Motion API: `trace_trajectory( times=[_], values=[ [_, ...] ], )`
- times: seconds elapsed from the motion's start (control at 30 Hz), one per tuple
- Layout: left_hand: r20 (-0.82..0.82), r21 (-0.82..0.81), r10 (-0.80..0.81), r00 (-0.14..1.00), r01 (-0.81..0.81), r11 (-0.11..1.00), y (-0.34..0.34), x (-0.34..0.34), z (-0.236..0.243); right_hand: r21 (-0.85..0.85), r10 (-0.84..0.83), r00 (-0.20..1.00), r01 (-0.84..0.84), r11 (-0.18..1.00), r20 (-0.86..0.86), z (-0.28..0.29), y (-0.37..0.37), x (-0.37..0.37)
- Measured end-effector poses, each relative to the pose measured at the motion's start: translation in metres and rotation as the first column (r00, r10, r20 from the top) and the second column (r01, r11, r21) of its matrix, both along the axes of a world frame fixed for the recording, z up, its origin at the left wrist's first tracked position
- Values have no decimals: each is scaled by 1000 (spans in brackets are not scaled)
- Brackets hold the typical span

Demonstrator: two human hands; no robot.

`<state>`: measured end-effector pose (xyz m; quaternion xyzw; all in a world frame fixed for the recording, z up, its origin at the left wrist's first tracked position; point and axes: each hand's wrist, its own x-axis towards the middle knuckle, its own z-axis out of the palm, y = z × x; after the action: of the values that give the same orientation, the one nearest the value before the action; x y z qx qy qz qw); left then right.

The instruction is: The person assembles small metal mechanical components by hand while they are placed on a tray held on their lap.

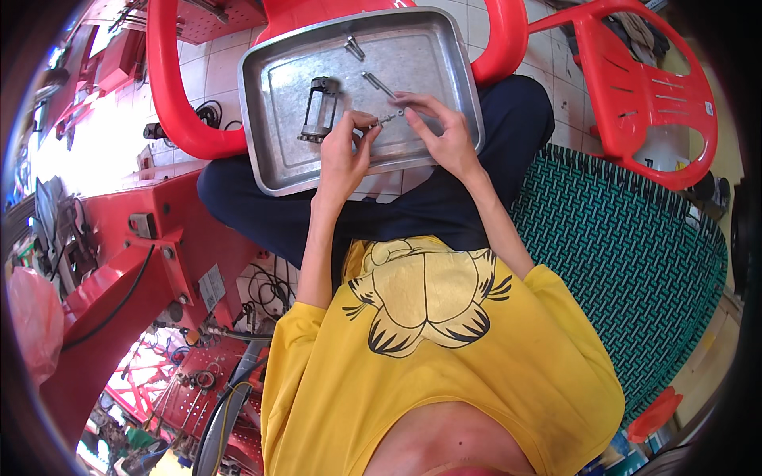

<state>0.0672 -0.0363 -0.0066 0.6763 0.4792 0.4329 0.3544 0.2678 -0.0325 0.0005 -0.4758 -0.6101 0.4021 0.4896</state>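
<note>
Small metal piece [387, 120] — pinched in left fingers [363, 120], near right fingers [417, 124].

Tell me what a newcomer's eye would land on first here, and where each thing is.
Probably the bright yellow shirt with its cartoon print, filling the lower middle. Next, perhaps, the shiny metal tray at upper centre, over which the left hand pinches a small metal piece, the right hand close by. The red plastic chair at upper right and the green woven seat below it also stand out.
</note>
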Motion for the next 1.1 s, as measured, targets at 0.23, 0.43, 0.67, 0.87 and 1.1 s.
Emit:
trace_trajectory(
  times=[0.23, 0.43, 0.67, 0.87, 1.1],
  values=[
    [11, -7, -7, 1000, 7, 1000, 1, -2, 1, -385, -14, 996, -23, 923, -92, 8, -6, 15],
    [46, -23, -43, 998, 44, 999, 2, -5, -4, -20, -33, 999, 32, 999, -38, 9, -2, -4],
    [68, -59, -60, 996, 64, 996, 3, -9, -5, -366, 63, 997, -77, 927, -49, 9, -8, 19],
    [61, -81, -72, 996, 77, 994, 3, -10, -4, -9, 98, 995, -98, 995, -22, 5, 0, 6],
    [64, -84, -71, 995, 76, 994, 3, -11, -4, -262, 47, 999, -50, 964, -20, 1, -7, 19]
  ],
)
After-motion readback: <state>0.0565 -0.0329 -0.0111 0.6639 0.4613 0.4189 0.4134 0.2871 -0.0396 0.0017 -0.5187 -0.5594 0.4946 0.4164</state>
